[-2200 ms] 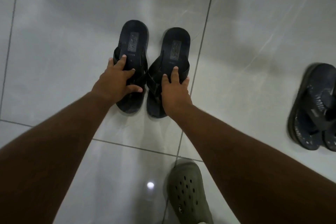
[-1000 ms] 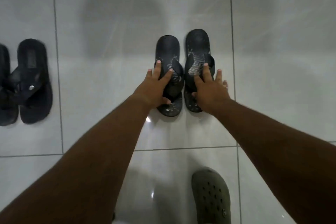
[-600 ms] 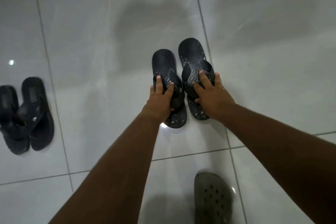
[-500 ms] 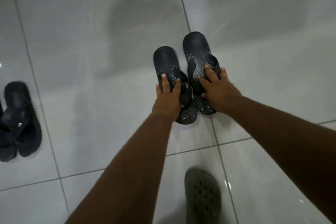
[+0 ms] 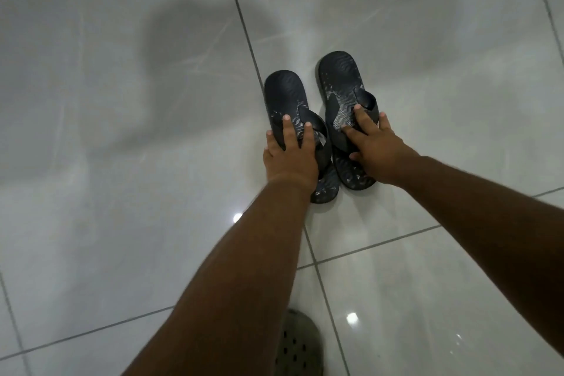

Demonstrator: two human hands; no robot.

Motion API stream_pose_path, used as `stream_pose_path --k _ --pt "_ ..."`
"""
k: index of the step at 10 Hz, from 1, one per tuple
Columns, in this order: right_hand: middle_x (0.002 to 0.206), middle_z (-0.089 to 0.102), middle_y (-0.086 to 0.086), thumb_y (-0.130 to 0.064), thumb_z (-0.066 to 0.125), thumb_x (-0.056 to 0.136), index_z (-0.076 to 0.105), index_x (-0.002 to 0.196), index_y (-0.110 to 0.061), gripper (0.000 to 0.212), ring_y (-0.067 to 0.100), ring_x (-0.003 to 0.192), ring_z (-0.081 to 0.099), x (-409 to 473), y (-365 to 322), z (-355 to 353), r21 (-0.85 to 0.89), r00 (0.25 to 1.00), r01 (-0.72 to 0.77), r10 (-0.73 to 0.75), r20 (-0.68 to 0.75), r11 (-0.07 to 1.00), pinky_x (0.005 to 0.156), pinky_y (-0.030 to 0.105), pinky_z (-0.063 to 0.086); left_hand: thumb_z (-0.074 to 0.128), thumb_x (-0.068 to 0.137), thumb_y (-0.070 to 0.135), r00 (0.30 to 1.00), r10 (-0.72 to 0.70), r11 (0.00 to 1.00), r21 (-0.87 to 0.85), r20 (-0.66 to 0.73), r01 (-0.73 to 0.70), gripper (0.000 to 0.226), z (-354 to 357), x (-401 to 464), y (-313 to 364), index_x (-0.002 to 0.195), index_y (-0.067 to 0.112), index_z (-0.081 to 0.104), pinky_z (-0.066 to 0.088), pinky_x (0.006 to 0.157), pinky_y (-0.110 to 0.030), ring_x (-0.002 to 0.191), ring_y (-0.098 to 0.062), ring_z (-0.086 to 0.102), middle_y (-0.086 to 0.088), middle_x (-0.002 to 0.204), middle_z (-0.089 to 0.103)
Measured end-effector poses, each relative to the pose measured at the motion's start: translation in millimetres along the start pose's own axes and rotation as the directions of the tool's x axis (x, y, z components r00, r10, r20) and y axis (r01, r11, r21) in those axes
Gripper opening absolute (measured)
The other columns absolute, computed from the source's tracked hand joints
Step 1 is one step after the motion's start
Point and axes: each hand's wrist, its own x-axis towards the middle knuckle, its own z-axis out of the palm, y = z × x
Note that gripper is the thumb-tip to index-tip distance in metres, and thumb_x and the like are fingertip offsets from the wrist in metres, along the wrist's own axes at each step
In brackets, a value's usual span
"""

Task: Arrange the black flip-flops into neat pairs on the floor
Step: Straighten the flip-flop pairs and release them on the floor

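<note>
On the floor tile, both flip-flops slid fwd w/ my left hand gripping left flip-flop, right hand gripping right flip-flop; heels still uneven.

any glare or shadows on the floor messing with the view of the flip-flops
Head view: small bright glare spots on the glossy tiled floor sit nearer the camera, off the flip-flops; a broad soft shadow darkens the tiles at upper left; the dim light flattens the dark soles.

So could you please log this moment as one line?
left hand on left flip-flop | right hand on right flip-flop | staggered
</note>
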Motion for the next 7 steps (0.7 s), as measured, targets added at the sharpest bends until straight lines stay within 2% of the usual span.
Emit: stream_pose_path --k 3,5,6,7 --pt "0.165 -0.016 0.004 -0.030 0.046 0.100 0.012 0.156 -0.027 0.066 0.052 0.147 -0.006 -4.4 -1.7 -12.6 -0.056 0.999 -0.040 0.041 0.027 0.998 0.119 0.059 0.018 0.057 0.089 0.043 0.997 0.074 0.996 -0.041 -0.013 -0.075 0.093 2.4 -2.2 6.4 0.152 0.032 -0.010 0.011 0.120 -0.053 0.147 -0.045 -0.011 -0.009 0.160 -0.028" --pt "0.165 -0.018 0.003 -0.030 0.046 0.101 0.004 0.157 -0.028 0.070 0.049 0.148 -0.008 -12.1 5.0 -13.1 -0.018 0.996 -0.083 0.084 0.040 0.996 0.118 0.059 0.019 0.058 0.088 0.045 0.993 0.113 0.993 -0.022 -0.040 -0.114 0.094 13.4 2.6 15.4 0.152 0.033 -0.010 0.009 0.120 -0.056 0.147 -0.046 -0.012 -0.006 0.160 -0.028" --pt "0.164 -0.020 0.003 -0.034 0.046 0.100 -0.006 0.156 -0.028 0.077 0.047 0.149 -0.008 -24.0 2.8 -10.5 0.030 0.994 -0.106 0.106 0.018 0.994 0.118 0.059 0.017 0.058 0.088 0.047 0.995 0.096 0.995 -0.004 -0.030 -0.097 0.095 6.8 -2.3 12.7 0.150 0.036 -0.013 0.003 0.117 -0.064 0.147 -0.043 -0.016 -0.003 0.159 -0.030" --pt "0.165 -0.016 0.006 -0.038 0.049 0.098 -0.006 0.156 -0.026 0.081 0.044 0.150 -0.006 -50.6 -6.4 -16.6 0.109 0.993 -0.105 0.110 -0.039 0.988 0.118 0.059 0.016 0.060 0.087 0.045 0.992 0.093 0.994 0.062 -0.082 -0.089 0.097 -4.3 -37.6 -7.0 0.152 0.031 -0.011 0.003 0.117 -0.064 0.147 -0.042 -0.017 -0.008 0.160 -0.027"
